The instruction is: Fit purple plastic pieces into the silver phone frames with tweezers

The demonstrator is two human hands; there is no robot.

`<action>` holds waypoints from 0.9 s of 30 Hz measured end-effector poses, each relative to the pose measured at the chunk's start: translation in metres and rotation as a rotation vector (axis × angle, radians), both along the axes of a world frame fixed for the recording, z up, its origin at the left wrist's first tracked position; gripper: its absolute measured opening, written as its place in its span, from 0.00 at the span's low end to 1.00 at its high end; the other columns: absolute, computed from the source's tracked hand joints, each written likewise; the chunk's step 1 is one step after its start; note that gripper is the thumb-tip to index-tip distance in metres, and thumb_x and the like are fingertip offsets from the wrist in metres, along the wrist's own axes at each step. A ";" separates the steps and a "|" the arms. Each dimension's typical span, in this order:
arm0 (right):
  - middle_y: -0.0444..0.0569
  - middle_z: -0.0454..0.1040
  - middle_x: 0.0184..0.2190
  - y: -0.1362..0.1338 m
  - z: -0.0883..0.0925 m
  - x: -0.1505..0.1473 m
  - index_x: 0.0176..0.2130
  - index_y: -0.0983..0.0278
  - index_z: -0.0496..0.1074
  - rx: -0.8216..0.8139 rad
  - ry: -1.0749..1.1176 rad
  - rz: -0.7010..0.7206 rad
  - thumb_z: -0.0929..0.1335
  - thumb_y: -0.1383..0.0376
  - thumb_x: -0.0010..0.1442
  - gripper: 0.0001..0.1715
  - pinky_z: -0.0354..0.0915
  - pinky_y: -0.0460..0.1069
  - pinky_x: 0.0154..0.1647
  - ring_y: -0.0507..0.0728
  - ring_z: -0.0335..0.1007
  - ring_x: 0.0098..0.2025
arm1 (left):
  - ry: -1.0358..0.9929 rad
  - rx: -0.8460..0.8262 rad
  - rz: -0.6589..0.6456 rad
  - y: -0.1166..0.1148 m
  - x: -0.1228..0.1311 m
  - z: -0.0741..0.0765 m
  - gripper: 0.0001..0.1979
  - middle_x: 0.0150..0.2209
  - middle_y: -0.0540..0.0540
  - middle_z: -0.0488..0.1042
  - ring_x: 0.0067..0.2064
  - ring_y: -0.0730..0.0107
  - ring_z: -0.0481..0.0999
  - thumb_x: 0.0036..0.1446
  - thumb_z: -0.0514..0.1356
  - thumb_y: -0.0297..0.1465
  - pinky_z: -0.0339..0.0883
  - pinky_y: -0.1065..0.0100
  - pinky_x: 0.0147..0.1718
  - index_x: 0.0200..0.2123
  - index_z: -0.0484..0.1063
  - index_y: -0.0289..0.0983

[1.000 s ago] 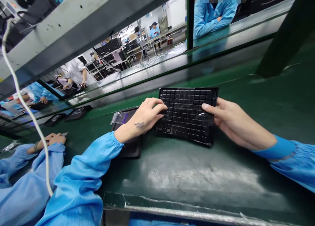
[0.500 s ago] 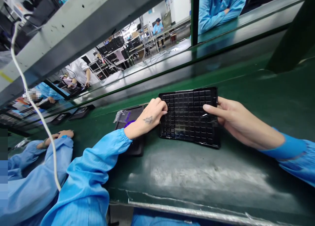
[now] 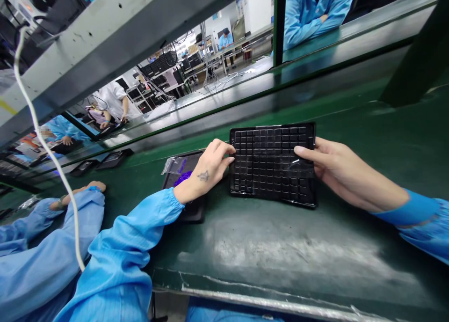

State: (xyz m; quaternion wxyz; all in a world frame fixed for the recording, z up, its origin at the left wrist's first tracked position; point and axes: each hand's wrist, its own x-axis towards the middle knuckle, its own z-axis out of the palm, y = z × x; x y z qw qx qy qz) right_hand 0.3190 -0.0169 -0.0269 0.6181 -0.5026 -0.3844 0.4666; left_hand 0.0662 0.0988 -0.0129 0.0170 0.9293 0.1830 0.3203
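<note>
Visibly, right hand (image 3: 335,167) pinches tray (image 3: 270,165); left hand (image 3: 212,165) half-open.

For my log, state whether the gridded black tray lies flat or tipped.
Tipped: the gridded black tray shows its face almost squarely, right edge in the right hand.

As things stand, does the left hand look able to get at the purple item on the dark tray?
Probably yes: the purple item shows beside its wrist, nothing seen on top. The left hand is at the edge of the gridded tray, but the right hand grips that.
</note>
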 end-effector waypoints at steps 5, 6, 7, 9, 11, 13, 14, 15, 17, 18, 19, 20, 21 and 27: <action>0.43 0.82 0.40 -0.001 0.001 -0.001 0.39 0.58 0.79 0.000 0.017 0.018 0.78 0.61 0.46 0.17 0.73 0.44 0.35 0.54 0.77 0.37 | 0.060 0.006 -0.003 0.000 -0.002 0.000 0.05 0.45 0.44 0.69 0.45 0.67 0.72 0.68 0.56 0.26 0.71 0.65 0.44 0.46 0.66 0.38; 0.43 0.82 0.39 -0.001 0.002 -0.001 0.38 0.58 0.79 -0.014 0.026 0.012 0.77 0.62 0.47 0.15 0.73 0.43 0.34 0.54 0.77 0.36 | 0.070 0.033 -0.012 -0.001 -0.003 -0.001 0.04 0.44 0.44 0.69 0.45 0.67 0.72 0.69 0.56 0.26 0.71 0.65 0.45 0.46 0.66 0.38; 0.43 0.82 0.38 -0.001 0.004 -0.001 0.38 0.58 0.79 -0.036 0.039 -0.001 0.77 0.64 0.49 0.13 0.73 0.43 0.34 0.53 0.76 0.35 | 0.085 0.072 -0.025 -0.002 -0.004 -0.001 0.04 0.44 0.44 0.70 0.45 0.67 0.72 0.69 0.55 0.26 0.71 0.64 0.45 0.46 0.66 0.38; 0.44 0.82 0.37 -0.001 0.007 -0.002 0.36 0.60 0.78 -0.091 0.071 -0.045 0.75 0.67 0.52 0.09 0.73 0.42 0.32 0.52 0.76 0.33 | 0.142 0.165 -0.055 -0.007 -0.007 0.000 0.04 0.45 0.43 0.72 0.47 0.65 0.72 0.70 0.54 0.27 0.72 0.63 0.47 0.46 0.67 0.37; 0.45 0.82 0.36 -0.001 0.011 -0.003 0.35 0.61 0.78 -0.146 0.107 -0.090 0.73 0.70 0.54 0.07 0.73 0.43 0.30 0.53 0.76 0.31 | 0.233 0.245 -0.081 -0.013 -0.012 0.004 0.05 0.49 0.41 0.73 0.50 0.64 0.73 0.71 0.52 0.28 0.73 0.62 0.49 0.47 0.67 0.37; 0.47 0.82 0.34 -0.001 0.014 -0.005 0.35 0.61 0.77 -0.188 0.136 -0.112 0.71 0.72 0.56 0.07 0.74 0.45 0.28 0.54 0.75 0.29 | 0.331 0.300 -0.088 -0.019 -0.015 0.010 0.07 0.53 0.39 0.73 0.53 0.63 0.73 0.72 0.50 0.28 0.73 0.61 0.51 0.48 0.67 0.36; 0.48 0.82 0.34 -0.001 0.014 -0.005 0.36 0.62 0.77 -0.203 0.144 -0.115 0.71 0.72 0.57 0.07 0.74 0.46 0.27 0.55 0.76 0.28 | 0.376 0.327 -0.082 -0.022 -0.016 0.012 0.08 0.53 0.38 0.73 0.54 0.63 0.73 0.72 0.50 0.27 0.73 0.61 0.52 0.48 0.67 0.36; 0.48 0.82 0.33 -0.001 0.015 -0.006 0.36 0.62 0.77 -0.213 0.149 -0.113 0.70 0.73 0.57 0.07 0.74 0.46 0.26 0.55 0.76 0.28 | 0.419 0.359 -0.068 -0.025 -0.016 0.014 0.08 0.53 0.38 0.73 0.53 0.63 0.73 0.72 0.49 0.27 0.73 0.62 0.52 0.48 0.67 0.35; 0.48 0.82 0.33 -0.001 0.015 -0.006 0.35 0.62 0.77 -0.223 0.145 -0.110 0.70 0.73 0.58 0.07 0.74 0.46 0.26 0.55 0.76 0.29 | 0.512 0.440 -0.032 -0.028 -0.014 0.015 0.10 0.52 0.38 0.74 0.52 0.63 0.74 0.71 0.48 0.24 0.72 0.62 0.51 0.46 0.68 0.34; 0.48 0.81 0.32 -0.001 0.014 -0.006 0.35 0.62 0.77 -0.224 0.141 -0.110 0.70 0.73 0.58 0.07 0.74 0.46 0.26 0.56 0.77 0.29 | 0.554 0.489 -0.012 -0.029 -0.011 0.014 0.11 0.51 0.38 0.75 0.50 0.63 0.74 0.71 0.47 0.23 0.72 0.63 0.49 0.43 0.69 0.34; 0.48 0.81 0.32 -0.001 0.014 -0.006 0.35 0.62 0.77 -0.225 0.135 -0.110 0.70 0.72 0.59 0.06 0.74 0.46 0.26 0.56 0.77 0.29 | 0.586 0.540 0.009 -0.030 -0.008 0.012 0.13 0.48 0.39 0.75 0.48 0.63 0.75 0.70 0.46 0.21 0.72 0.63 0.46 0.41 0.69 0.35; 0.48 0.81 0.32 0.000 0.013 -0.005 0.35 0.62 0.77 -0.226 0.131 -0.108 0.70 0.72 0.59 0.06 0.73 0.46 0.25 0.56 0.77 0.29 | 0.605 0.589 0.028 -0.031 -0.005 0.010 0.14 0.45 0.39 0.76 0.45 0.62 0.75 0.70 0.45 0.20 0.71 0.63 0.44 0.39 0.69 0.35; 0.48 0.81 0.32 0.001 0.013 -0.005 0.34 0.62 0.77 -0.228 0.129 -0.106 0.70 0.72 0.59 0.06 0.73 0.46 0.25 0.56 0.77 0.30 | 0.613 0.633 0.048 -0.032 -0.002 0.007 0.15 0.42 0.39 0.75 0.43 0.62 0.75 0.69 0.45 0.20 0.70 0.63 0.41 0.37 0.68 0.36; 0.49 0.82 0.34 0.001 0.014 -0.003 0.35 0.63 0.77 -0.242 0.137 -0.094 0.69 0.74 0.58 0.08 0.74 0.45 0.28 0.55 0.77 0.31 | 0.620 0.771 0.082 -0.036 0.008 -0.004 0.14 0.30 0.43 0.69 0.33 0.61 0.71 0.65 0.48 0.17 0.62 0.63 0.29 0.31 0.66 0.37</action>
